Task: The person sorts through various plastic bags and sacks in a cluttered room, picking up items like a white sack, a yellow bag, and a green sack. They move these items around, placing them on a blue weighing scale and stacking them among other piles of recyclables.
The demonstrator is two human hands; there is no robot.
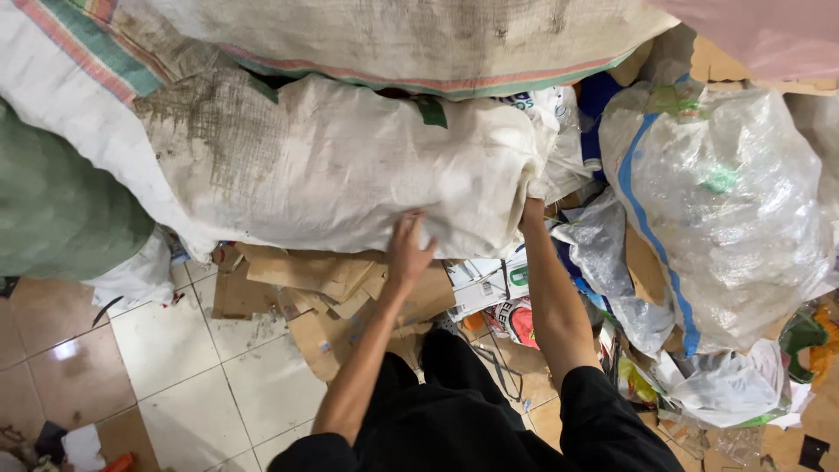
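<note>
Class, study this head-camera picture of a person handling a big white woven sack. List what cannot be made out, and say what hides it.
- Right hand, head view: tucked behind the end of the white woven sack; its fingers and grip are hidden.
- Sack's contents: covered by the opaque weave.
- Left hand: palm pressed against the sack, so whether it grips cloth is unclear.
- Flattened cardboard: partly under the sack.
- Clear plastic bag: its contents are blurred.

Right hand (531, 210) fingers hidden behind white sack (350, 166).

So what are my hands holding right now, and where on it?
Both hands are on the big white woven sack. The left hand presses its lower edge; the right hand is at its right end, grip hidden behind the fabric.
</note>
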